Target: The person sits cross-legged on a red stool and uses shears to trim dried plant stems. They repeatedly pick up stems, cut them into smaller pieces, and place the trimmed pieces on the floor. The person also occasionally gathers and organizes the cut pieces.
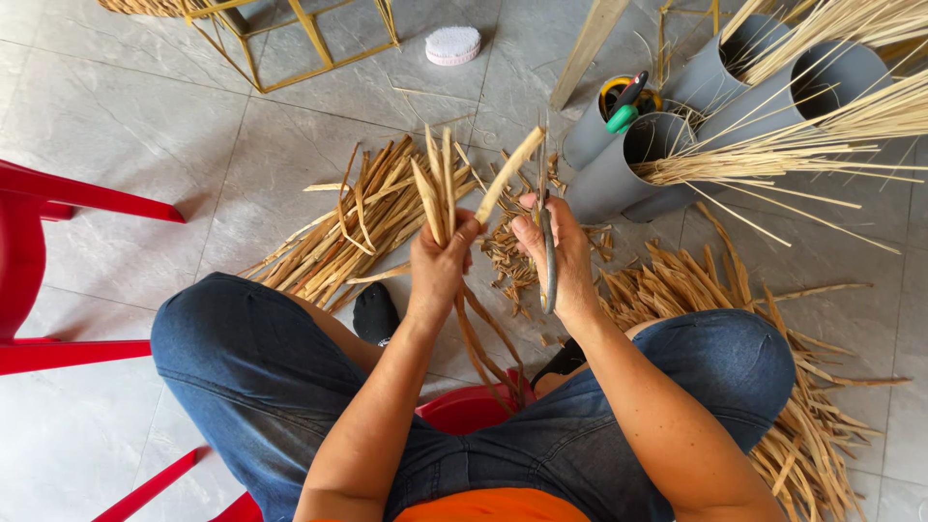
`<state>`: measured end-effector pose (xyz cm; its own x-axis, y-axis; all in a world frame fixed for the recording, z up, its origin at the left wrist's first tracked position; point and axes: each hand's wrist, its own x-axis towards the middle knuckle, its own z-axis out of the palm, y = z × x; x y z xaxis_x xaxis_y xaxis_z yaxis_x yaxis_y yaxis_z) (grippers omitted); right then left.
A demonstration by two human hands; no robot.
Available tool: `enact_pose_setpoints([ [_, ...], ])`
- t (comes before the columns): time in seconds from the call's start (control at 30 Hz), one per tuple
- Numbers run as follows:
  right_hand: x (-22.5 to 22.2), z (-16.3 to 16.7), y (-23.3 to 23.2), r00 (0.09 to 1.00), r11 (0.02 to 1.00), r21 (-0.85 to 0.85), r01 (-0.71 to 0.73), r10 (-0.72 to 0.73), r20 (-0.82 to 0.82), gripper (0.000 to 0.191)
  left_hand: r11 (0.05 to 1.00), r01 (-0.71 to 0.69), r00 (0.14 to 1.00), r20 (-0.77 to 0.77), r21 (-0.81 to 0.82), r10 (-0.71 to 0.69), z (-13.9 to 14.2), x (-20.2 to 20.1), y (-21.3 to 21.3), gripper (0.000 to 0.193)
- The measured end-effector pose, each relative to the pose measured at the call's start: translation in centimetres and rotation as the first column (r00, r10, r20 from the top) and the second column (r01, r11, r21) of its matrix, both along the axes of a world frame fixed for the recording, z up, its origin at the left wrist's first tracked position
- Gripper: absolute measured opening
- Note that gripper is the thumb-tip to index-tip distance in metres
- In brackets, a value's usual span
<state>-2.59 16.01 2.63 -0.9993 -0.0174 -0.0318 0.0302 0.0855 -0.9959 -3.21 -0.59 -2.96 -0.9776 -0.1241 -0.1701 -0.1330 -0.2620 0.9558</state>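
On the grey tiled floor (116,126), a heap of dry cane strips (338,227) lies far left of the knees and another heap (715,290) spreads right, so sorting looks well along, judging by both. Grey tubes (619,169) far right hold thin reeds. The left hand (440,266) is clenched round a bunch of strips (435,188); the right hand (561,256) grips a knife (548,261) and one strip (507,174). A round white, unlabelled disc (452,44) sits far off.

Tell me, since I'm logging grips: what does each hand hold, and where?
The left hand grips a bundle of dried reed strips around its middle. The right hand holds scissors by the handle end, blades pointing up.
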Motion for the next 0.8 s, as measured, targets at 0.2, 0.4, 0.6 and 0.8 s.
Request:
enact_pose_setpoints([
  [0.2, 0.2, 1.3, -0.3, 0.999, 0.999, 0.013, -0.032, 0.033, -0.012, 0.054, 0.991, 0.059, 0.992, -0.101, -0.122, -0.072, 1.6, 2.6, 0.1, 0.022],
  [0.4, 0.8, 1.1, -0.6, 0.986, 0.993, 0.011, -0.114, 0.114, -0.123, 0.055, 0.973, 0.080, 0.994, -0.084, 0.218, -0.063, 2.5, 3.0, -0.5, 0.027],
  [0.6, 1.0, 1.0, -0.7, 0.978, 0.988, -0.029, -0.151, 0.145, -0.151, 0.053, 0.925, 0.191, 0.981, -0.030, 0.329, -0.192, 3.0, 3.5, -0.9, 0.026],
  [0.8, 1.0, 1.3, -0.8, 0.986, 0.990, -0.015, -0.141, 0.139, -0.093, 0.055, 0.994, 0.108, 0.933, -0.343, -0.018, -0.108, 2.8, 3.6, 0.3, 0.035],
])
